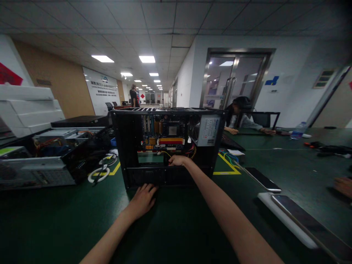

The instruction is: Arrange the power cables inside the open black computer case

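Note:
An open black computer case stands on the table in front of me, its inside facing me. Within it I see a motherboard, red and yellow memory slots, a silver power supply and loose cables. My right hand reaches into the lower middle of the case. Its fingers are closed at a small dark part that I cannot make out, close to a thin yellow wire. My left hand lies on the table with fingers stretched, fingertips at the case's bottom edge.
More opened computer cases and a coiled white cable are at the left. Phones and a white box lie at the right. A bottle stands farther back, near a seated person. Another hand shows at the right edge.

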`<state>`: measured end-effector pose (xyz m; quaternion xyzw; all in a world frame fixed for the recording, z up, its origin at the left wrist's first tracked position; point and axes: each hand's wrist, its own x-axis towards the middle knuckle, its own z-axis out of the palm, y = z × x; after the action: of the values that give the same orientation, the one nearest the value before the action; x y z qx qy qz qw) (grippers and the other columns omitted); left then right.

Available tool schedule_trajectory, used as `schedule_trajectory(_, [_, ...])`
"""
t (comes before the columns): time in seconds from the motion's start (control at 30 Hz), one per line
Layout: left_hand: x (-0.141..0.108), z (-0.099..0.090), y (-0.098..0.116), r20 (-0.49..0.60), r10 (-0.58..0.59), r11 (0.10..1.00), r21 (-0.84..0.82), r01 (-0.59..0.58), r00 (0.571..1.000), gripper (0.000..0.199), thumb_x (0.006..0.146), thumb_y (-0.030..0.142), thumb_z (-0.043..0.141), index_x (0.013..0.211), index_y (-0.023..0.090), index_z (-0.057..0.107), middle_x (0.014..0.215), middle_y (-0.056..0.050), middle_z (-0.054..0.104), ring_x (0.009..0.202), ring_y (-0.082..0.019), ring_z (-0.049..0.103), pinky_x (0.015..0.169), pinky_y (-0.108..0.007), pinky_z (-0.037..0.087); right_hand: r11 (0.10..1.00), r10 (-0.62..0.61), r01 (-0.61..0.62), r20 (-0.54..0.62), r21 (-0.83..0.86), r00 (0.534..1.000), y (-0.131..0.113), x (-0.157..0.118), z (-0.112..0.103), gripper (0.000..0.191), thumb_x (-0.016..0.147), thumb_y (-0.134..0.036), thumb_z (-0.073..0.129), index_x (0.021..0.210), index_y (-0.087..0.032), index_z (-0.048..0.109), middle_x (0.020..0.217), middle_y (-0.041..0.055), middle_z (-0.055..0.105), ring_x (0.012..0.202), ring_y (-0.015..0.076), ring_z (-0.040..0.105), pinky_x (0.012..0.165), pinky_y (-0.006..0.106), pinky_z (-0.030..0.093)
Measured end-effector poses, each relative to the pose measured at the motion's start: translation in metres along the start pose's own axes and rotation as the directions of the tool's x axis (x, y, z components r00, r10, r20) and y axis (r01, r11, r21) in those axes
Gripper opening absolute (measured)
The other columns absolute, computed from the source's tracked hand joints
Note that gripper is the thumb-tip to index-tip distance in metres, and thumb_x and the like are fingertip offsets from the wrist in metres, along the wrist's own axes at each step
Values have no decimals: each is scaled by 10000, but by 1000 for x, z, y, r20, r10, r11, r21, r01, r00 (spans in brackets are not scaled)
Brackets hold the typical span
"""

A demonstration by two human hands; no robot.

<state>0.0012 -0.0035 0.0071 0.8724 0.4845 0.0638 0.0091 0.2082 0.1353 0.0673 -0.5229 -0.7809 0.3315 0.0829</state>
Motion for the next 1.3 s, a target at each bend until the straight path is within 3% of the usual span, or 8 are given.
schedule_trajectory(0.13, [0,1,-1,-4,7,1000,2,-7,1000,445,759,221,403,1193,276,319,1164,-46,402,1076,-224,355,884,-395,301,983,51,-36,-79,181,996,5,-1,0,91,617,-173,611,565,-123,555,448,-67,473,435,40,403,446,150,310])
schedule_trajectory(0.23, [0,1,-1,1,6,1000,6,-6,1000,448,755,219,403,1192,276,324,1156,-43,410,1063,-220,366,875,-385,311,920,91,-46,-98,389,991,5,-2,-1,101,628,-151,612,563,-128,539,477,-56,497,451,45,441,478,158,365])
schedule_trajectory(0.47, [0,3,-3,-26,21,1000,5,-20,999,445,751,219,406,1186,274,331,1144,-41,415,1049,-214,373,859,-376,324,530,264,-40,-121,847,957,5,-4,-6,161,701,-41,540,608,-123,438,473,-36,489,461,77,515,563,264,479])
schedule_trajectory(0.6, [0,5,-4,-36,26,1000,6,-26,999,442,755,223,406,1187,274,328,1147,-41,413,1050,-214,370,859,-374,323,327,332,-24,-91,945,939,7,-3,-11,116,750,-33,477,682,-119,439,538,-9,513,511,87,536,563,266,480])
schedule_trajectory(0.77, [0,3,-2,-22,5,1000,2,-5,1000,424,763,232,396,1182,272,337,1146,-43,413,1053,-218,369,863,-383,319,172,431,-106,21,979,902,8,1,-16,118,784,-43,415,701,-125,428,572,-4,479,578,90,528,564,250,479])
schedule_trajectory(0.87, [0,1,-1,0,-2,1000,-3,2,1000,429,762,231,394,1186,270,334,1151,-45,410,1054,-221,368,865,-388,318,123,443,-115,49,986,895,8,3,-17,117,791,-47,400,710,-128,426,604,-1,468,608,89,526,565,237,482])
schedule_trajectory(1.3, [0,1,0,7,-6,1000,3,6,1000,424,769,251,393,1188,267,333,1156,-48,409,1066,-225,360,870,-397,315,58,395,-99,68,993,916,19,18,-20,112,789,-25,380,740,-114,426,672,21,474,686,108,536,601,276,501])
